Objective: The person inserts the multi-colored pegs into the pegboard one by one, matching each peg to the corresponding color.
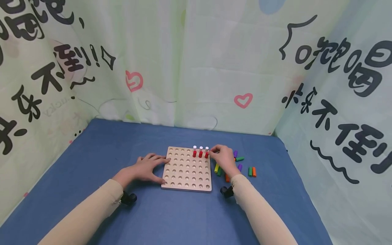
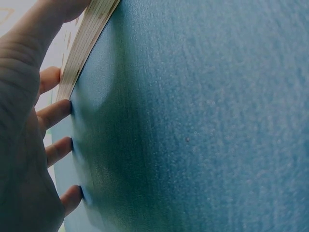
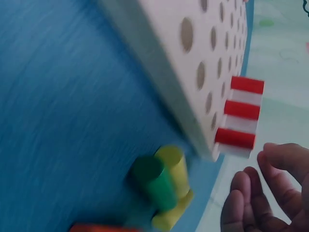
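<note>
A square wooden peg board (image 1: 187,187) with rows of round holes lies on the blue cloth. Three red pegs (image 1: 200,154) with white-looking tops stand side by side in its far row, at the right end. My left hand (image 1: 146,167) is spread along the board's left edge, thumb near the front corner and fingertips (image 2: 60,110) farther back. Beside the rightmost peg, my right hand (image 1: 223,158) has its thumb and index finger bent close together. In the right wrist view these fingers (image 3: 270,154) are just off the peg, and nothing shows between them.
Loose pegs lie right of the board, partly under my right hand: yellow (image 1: 216,168), green (image 1: 250,172), orange (image 1: 254,172) and purple (image 1: 240,167). A printed curtain (image 1: 211,68) hangs behind the table and along both sides.
</note>
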The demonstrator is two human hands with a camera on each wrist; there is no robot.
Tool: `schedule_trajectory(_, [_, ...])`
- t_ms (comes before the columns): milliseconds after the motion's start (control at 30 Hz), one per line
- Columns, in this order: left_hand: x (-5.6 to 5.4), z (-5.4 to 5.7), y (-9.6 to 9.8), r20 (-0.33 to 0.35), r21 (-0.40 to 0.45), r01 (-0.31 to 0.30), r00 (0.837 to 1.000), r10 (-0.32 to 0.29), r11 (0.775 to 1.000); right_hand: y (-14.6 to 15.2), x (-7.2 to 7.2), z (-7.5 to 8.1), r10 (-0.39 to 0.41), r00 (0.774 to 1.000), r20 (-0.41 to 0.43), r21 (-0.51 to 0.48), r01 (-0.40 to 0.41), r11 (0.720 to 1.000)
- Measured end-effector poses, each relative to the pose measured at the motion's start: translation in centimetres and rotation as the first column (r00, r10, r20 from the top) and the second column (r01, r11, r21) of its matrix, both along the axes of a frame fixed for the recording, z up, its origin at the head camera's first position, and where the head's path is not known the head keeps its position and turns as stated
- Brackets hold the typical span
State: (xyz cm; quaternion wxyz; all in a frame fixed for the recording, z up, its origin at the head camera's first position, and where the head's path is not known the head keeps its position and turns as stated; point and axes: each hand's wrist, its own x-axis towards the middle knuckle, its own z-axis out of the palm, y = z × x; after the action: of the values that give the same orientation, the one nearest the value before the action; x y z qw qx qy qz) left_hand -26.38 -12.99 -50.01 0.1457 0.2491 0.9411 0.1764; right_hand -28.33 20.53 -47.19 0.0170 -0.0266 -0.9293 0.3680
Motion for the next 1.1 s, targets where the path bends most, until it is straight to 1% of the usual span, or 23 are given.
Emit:
schedule_trajectory(200, [0.0, 0.1, 0.1, 0.002, -0.006, -0.001, 1.000, 0.001, 1.000, 2.0, 0.7, -0.5, -0.001, 0.999, 0.044, 0.053, -0.001, 0.999])
schedule_trajectory(400, [0.0, 0.2, 0.1, 0.003, -0.002, -0.003, 1.000, 0.003, 1.000, 3.2, 0.9, -1.1, -0.025, 0.998, 0.065, 0.085, 0.020, 0.996])
schedule_trajectory(600, [0.1, 0.2, 0.2, 0.016, 0.001, 0.002, 1.000, -0.002, 1.000, 3.5, 1.0, -1.4, -0.031, 0.996, 0.089, 0.079, 0.023, 0.997])
schedule_trajectory(767, [0.1, 0.0, 0.1, 0.010, -0.002, 0.002, 1.000, -0.002, 1.000, 3.7, 1.2, -1.7, -0.022, 0.995, 0.092, 0.079, 0.014, 0.997])
schedule_trajectory(1100, [-0.1, -0.3, 0.0, -0.004, 0.004, -0.006, 1.000, 0.006, 1.000, 3.7, 1.1, -2.1, 0.009, 0.993, 0.116, 0.174, -0.030, 0.984])
